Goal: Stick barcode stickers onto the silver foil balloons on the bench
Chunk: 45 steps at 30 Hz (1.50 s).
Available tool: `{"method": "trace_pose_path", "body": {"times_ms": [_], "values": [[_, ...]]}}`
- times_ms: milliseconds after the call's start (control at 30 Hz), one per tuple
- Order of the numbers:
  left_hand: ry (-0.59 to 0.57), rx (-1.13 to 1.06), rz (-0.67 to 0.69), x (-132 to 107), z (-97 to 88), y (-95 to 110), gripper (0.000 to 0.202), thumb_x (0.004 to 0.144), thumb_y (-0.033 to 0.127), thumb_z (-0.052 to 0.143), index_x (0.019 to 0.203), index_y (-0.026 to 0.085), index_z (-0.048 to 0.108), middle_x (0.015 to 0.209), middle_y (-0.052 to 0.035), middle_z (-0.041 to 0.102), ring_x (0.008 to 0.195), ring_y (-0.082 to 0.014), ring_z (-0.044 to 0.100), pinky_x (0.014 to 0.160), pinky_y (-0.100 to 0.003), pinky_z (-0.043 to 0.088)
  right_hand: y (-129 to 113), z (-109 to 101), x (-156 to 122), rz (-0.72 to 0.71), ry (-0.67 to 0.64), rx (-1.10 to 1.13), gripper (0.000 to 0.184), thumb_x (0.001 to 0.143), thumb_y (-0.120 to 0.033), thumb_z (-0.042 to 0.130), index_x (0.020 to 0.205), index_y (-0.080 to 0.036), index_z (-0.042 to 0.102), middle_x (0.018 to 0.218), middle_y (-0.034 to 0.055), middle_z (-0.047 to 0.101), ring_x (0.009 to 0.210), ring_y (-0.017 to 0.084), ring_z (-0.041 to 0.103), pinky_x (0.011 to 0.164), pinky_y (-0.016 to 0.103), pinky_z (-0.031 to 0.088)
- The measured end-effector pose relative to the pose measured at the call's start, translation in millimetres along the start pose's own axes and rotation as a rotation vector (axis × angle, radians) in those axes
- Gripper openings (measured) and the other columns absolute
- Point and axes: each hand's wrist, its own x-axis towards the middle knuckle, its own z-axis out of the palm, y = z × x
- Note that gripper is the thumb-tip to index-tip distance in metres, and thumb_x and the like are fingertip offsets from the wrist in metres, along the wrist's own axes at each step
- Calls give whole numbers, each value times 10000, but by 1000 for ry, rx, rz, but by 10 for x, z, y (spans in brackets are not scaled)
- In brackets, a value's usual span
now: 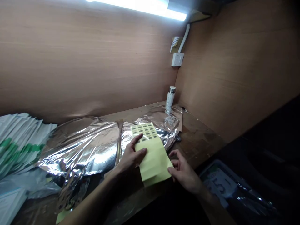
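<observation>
A pale yellow label sheet (pixel 154 159) is held up in front of me, tilted, with small dark printed labels in rows over its far part and a bare near part. My left hand (pixel 131 154) grips its left edge, thumb on top and fingers partly underneath. At the lower right corner my right hand (pixel 184 172) pinches the sheet between thumb and curled fingers. Behind and below it, shiny silver foil bags (pixel 93 150) lie spread over the wooden table (pixel 199 137).
Left stands a stack of white and green packets (pixel 21 147), with clear plastic (pixel 39 184) before it. A white bottle with a silver lid (pixel 170 96) stands in the back corner, below a wall socket (pixel 177 59). A plastic bin (pixel 225 184) sits low at right.
</observation>
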Motion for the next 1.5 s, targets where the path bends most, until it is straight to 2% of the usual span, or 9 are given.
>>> {"method": "trace_pose_path", "body": {"times_ms": [233, 467, 567, 667, 767, 900, 1000, 1100, 1500], "values": [[-171, 48, 37, -149, 95, -37, 622, 767, 205, 809, 1356, 261, 618, 1462, -103, 546, 1279, -314, 576, 1044, -420, 524, -206, -135, -51, -286, 88, -194, 573, 867, -312, 728, 1351, -273, 424, 1291, 92, 613, 1073, 212, 642, 923, 352, 526], [-134, 226, 154, -324, 274, 41, 544, 827, 262, 777, 1337, 188, 603, 1400, -114, 588, 1297, -287, 557, 1115, -443, 466, -249, -79, -19, -278, 126, -236, 553, 898, -349, 678, 1400, -214, 489, 1066, 77, 667, 981, 225, 664, 919, 394, 551], [-137, 280, 170, -384, 317, 79, 523, 832, 263, 770, 1322, 184, 604, 1393, -114, 591, 1286, -289, 564, 1083, -427, 496, -295, -82, -115, -418, 303, -684, 632, 854, -394, 725, 1437, -275, 512, 1356, 115, 547, 1252, 309, 550, 1055, 479, 478], [-191, 326, 213, -471, 363, 89, 484, 844, 257, 756, 1303, 191, 617, 1344, -105, 620, 1259, -275, 578, 1071, -399, 499, -422, -79, -180, -614, 282, -1030, 798, 829, -422, 755, 1534, -288, 407, 1560, 118, 371, 1467, 370, 306, 1222, 596, 204], [-196, 389, 250, -524, 368, 69, 523, 870, 297, 731, 1357, 215, 559, 1222, -93, 649, 1098, -240, 640, 964, -378, 545, -550, -75, -209, -579, 55, -964, 613, 885, -378, 702, 1451, -242, 511, 1349, 114, 605, 1303, 320, 526, 1180, 537, 314], [13, 558, 331, -470, 304, 80, 676, 815, 394, 778, 1389, 223, 466, 1276, -118, 560, 1114, -262, 598, 891, -387, 550, -562, -101, -204, -259, -124, -484, 272, 933, -388, 648, 1095, -175, 696, 998, 62, 706, 897, 207, 665, 767, 282, 518], [-172, 487, 195, -409, 291, 88, 471, 897, 437, 677, 1272, 185, 547, 1238, -116, 585, 1138, -255, 580, 917, -369, 522, -425, -136, -149, -85, -230, -204, 304, 899, -406, 700, 1031, -133, 683, 902, 42, 677, 787, 160, 634, 671, 229, 464], [-276, 351, 41, -393, 327, -21, 350, 946, 458, 591, 1057, 127, 619, 929, -73, 635, 825, -186, 606, 723, -292, 502, -244, -156, -70, -16, -269, -63, 385, 881, -412, 725, 1142, -141, 648, 954, 44, 682, 784, 150, 631, 677, 228, 463], [-54, 436, 49, -384, 299, -416, 297, 906, 418, 611, 934, 136, 702, 860, -63, 676, 795, -194, 599, 738, -284, 458, 61, -113, 72, -410, 19, -641, 241, 1000, -299, 555, 1120, -220, 750, 985, 45, 713, 912, 177, 658, 831, 295, 501]]}}
